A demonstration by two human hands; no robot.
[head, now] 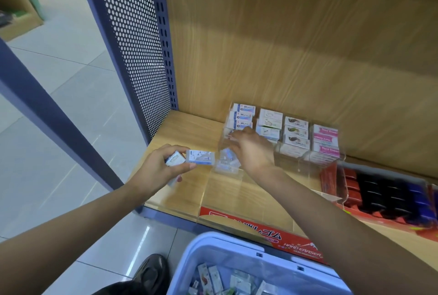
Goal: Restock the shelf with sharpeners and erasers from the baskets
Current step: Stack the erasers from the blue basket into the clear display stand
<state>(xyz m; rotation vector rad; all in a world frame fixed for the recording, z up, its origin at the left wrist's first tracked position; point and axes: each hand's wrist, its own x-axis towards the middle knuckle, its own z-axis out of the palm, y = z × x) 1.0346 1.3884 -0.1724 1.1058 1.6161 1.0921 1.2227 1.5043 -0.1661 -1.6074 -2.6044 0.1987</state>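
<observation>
1. The basket (213, 245), white with a pale blue rim, sits at the lower edge of the view, just in front of the shelf. It holds loose small packets (214, 278). A dark shoe (151, 271) stands on the tiled floor (71, 110) just left of the basket.

2. A red printed card (298, 246) marked HARD ERASER lies along the shelf front, between the basket and the clear tray.

3. The left hand (161, 166) is over the left front of the shelf (184, 133). Its fingers are curled round a small stack of boxed erasers (200, 157). One box projects to the right past the thumb.

4. The right hand (252, 150) reaches, palm down, into the leftmost column of the clear tray (291, 164), with its fingers bent. It appears to touch the boxes there. Motion blur hides the fingertips, so whether it grips a box cannot be told.

5. The clear tray stands on the shelf and has four columns. From left to right they hold blue-and-white boxes (244, 111), white boxes (270, 119), green-picture boxes (296, 129) and pink-labelled boxes (326, 139).

6. To the right, a second tray (343, 185) holds rows of red, black and blue items (379, 190).

7. Behind stand the wood-grain back panel (284, 34) and, at the left, the blue perforated side panel (132, 34).
</observation>
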